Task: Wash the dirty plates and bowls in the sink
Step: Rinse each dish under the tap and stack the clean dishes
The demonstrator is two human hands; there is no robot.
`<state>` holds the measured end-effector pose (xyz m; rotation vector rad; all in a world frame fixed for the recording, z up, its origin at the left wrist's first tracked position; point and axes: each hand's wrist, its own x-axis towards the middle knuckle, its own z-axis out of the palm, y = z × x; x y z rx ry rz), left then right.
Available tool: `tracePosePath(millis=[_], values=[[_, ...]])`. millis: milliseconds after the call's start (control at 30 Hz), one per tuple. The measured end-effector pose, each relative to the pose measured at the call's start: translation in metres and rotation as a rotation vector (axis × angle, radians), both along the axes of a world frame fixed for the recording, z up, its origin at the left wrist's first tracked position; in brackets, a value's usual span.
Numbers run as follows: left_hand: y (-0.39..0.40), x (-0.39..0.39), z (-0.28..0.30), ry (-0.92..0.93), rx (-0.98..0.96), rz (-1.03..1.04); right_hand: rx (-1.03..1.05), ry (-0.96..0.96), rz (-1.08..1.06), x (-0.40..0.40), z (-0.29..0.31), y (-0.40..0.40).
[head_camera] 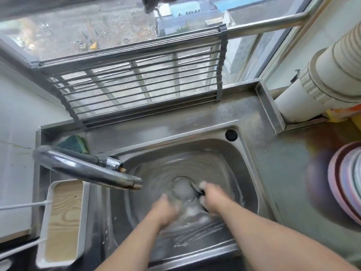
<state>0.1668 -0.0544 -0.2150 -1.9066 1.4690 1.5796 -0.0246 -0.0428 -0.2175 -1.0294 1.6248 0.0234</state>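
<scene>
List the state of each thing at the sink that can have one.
Tap: spout swung over the sink, no stream visible.
Sink: wet, suds on the floor, no dishes visible.
Sponge: idle on the back ledge.
Plates: stacked on the counter at right.
Rack: unrolled, propped against the window.
Left hand: blurred, grip unclear.
Right hand: blurred, touching something dark.

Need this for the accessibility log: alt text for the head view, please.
Two bare hands work low in a wet steel sink by the drain; the right hand grips something dark and blurred, the left hand is blurred. A tap reaches over from the left, a green sponge lies behind it, and stacked pastel plates sit on the counter at right.
</scene>
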Motion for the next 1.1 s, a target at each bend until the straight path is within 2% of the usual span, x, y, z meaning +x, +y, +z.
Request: tracePosePath(millis=[33,67,133,167,200,233,333,367,433,533,567,700,767,833,900,967,1033,1100], values=[[-0.002,-0.002,-0.002,-0.067,-0.029,-0.115,0.008,0.191,0.143,-0.007,-0.002,-0.001],[-0.005,0.0,-0.009,-0.089,-0.085,-0.113,-0.036,0.314,0.125,-0.011,-0.004,0.0],[0.004,0.002,-0.018,-0.139,-0.106,-0.081,-0.078,0.262,0.06,-0.013,-0.003,0.008],[0.007,-0.004,-0.005,-0.104,-0.126,-0.137,-0.107,0.24,0.076,-0.01,0.0,0.008],[0.011,-0.009,0.0,-0.06,-0.139,-0.207,-0.073,0.199,-0.003,-0.006,0.003,0.007],[0.014,-0.012,0.001,0.034,-0.149,-0.171,-0.063,0.093,-0.15,-0.006,0.0,0.005],[0.015,-0.026,0.013,0.366,-0.001,0.242,0.118,-0.408,-0.659,0.003,0.013,-0.008],[0.015,-0.027,0.011,0.408,-0.014,0.332,0.185,-0.531,-0.757,0.005,0.018,-0.011],[0.011,-0.029,0.022,0.43,-0.005,0.527,0.19,-0.594,-0.737,0.003,0.03,-0.014],[0.007,-0.017,0.028,0.409,-0.026,0.539,0.041,-0.337,-0.473,-0.009,0.04,-0.015],[0.005,-0.012,0.029,0.384,-0.052,0.515,0.005,-0.286,-0.459,-0.012,0.039,-0.016],[-0.002,0.015,0.041,0.315,-0.125,0.607,-0.084,-0.281,-0.728,-0.03,0.04,-0.018],[-0.006,0.029,0.045,0.204,-0.199,0.659,-0.15,-0.171,-0.713,-0.041,0.033,-0.015],[-0.007,0.042,0.036,0.133,-0.171,0.814,-0.157,-0.151,-0.723,-0.049,0.027,-0.013],[-0.009,0.047,0.034,0.213,-0.158,1.037,-0.175,-0.138,-0.697,-0.051,0.029,-0.014],[-0.013,0.034,0.049,0.294,-0.178,1.14,-0.157,-0.072,-0.598,-0.054,0.023,-0.015],[-0.014,0.012,0.081,0.297,-0.288,0.988,-0.091,0.001,-0.466,-0.055,0.023,-0.007],[-0.014,-0.011,0.103,0.356,-0.366,0.831,-0.085,0.157,-0.341,-0.051,0.025,-0.001]])
